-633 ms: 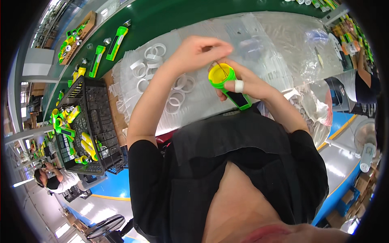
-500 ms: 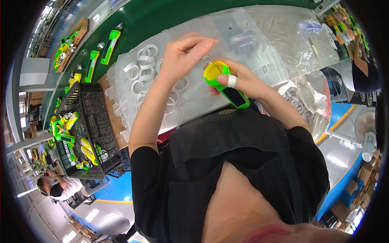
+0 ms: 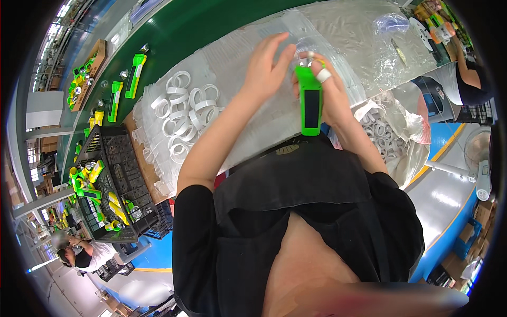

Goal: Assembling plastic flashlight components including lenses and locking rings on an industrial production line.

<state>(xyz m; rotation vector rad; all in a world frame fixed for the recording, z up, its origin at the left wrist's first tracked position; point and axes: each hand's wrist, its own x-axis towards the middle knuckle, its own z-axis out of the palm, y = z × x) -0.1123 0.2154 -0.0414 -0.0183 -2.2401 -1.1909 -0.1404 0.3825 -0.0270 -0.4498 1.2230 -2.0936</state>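
Both my hands are working over the middle of the bench (image 3: 211, 21). My right hand (image 3: 330, 92) is closing around a green torch (image 3: 310, 103), holding it upright above the clear plastic sheet (image 3: 359, 31). My left hand (image 3: 268, 66) is staying half open, its fingers (image 3: 277, 45) spreading beside the torch's top end. White rings (image 3: 182, 105) are lying near the bench's left edge, next to a black crate (image 3: 113, 185).
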